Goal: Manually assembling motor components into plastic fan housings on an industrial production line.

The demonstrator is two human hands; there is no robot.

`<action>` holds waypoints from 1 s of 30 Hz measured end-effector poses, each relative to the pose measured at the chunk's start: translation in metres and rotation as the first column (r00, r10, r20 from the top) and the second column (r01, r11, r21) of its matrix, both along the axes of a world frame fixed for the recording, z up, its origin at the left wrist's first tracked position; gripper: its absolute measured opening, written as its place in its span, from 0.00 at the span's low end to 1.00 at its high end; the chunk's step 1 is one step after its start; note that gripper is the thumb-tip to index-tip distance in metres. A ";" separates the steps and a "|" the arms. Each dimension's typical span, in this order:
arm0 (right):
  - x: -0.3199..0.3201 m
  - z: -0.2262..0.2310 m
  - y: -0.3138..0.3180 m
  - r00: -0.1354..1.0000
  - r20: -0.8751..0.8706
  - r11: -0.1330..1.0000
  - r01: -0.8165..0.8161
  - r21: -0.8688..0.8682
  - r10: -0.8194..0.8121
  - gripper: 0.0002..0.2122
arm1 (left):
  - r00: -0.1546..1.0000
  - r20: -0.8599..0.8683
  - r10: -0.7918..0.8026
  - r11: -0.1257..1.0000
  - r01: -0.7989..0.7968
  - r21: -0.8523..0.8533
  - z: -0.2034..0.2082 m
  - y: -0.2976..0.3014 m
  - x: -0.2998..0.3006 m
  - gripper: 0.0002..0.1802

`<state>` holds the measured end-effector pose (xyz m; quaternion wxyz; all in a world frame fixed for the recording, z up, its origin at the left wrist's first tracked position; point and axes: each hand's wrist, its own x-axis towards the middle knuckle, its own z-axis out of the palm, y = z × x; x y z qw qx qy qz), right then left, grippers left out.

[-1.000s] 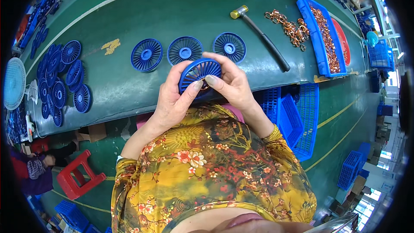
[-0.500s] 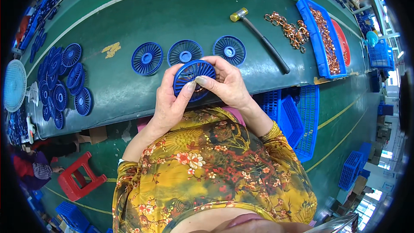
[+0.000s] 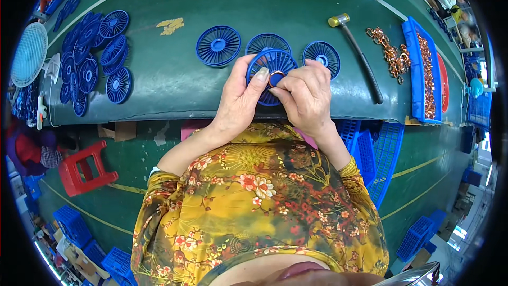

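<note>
Now: left hand (image 3: 236, 98), gripping blue slotted disc (image 3: 275, 61); right hand (image 3: 308, 97), pinching copper ring (image 3: 275, 72) at disc's centre; ring newly exposed, its seating unclear.

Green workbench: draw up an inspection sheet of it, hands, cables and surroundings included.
Surface: green workbench, a yellowish patch.
Job's things: blue grille in hand, copper-coloured ring at its middle; three grilles set out behind.
Clutter: grille pile at left; hammer, loose rings and blue tray of rings at right.
Hands: left hand grips the blue grille's left side; right hand bunched at the ring.
Cables: nothing seen.
Surroundings: red stool and co-worker at left; blue crates at right.
</note>
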<state>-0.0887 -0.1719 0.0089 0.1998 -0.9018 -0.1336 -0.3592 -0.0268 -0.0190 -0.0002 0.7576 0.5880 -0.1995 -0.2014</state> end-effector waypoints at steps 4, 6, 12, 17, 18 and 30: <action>-0.002 0.001 0.001 0.999 0.038 1.000 -0.010 -0.005 0.010 0.11 | 0.999 0.012 -0.036 0.999 0.036 0.031 0.004 0.003 0.000 0.20; -0.003 0.000 0.001 0.999 0.048 1.000 -0.020 0.007 0.020 0.11 | 0.999 0.008 -0.043 0.998 0.043 0.042 0.004 0.003 -0.001 0.20; -0.006 0.000 -0.001 0.994 0.106 0.987 -0.006 0.163 -0.011 0.12 | 1.000 -0.029 0.009 0.998 -0.011 -0.065 0.002 0.001 -0.003 0.19; -0.009 0.005 0.005 0.921 -0.183 0.294 0.080 0.953 0.343 0.22 | 0.995 -0.011 -0.103 0.975 0.099 -0.197 -0.001 0.004 -0.006 0.19; -0.010 0.005 0.005 0.923 -0.183 0.293 0.081 0.953 0.339 0.22 | 0.994 -0.011 -0.108 0.975 0.104 -0.197 -0.001 0.005 -0.006 0.19; -0.019 0.004 0.000 0.868 -0.277 0.273 0.172 0.946 0.412 0.16 | 0.994 0.091 -0.063 0.998 0.063 0.005 -0.010 0.003 -0.013 0.20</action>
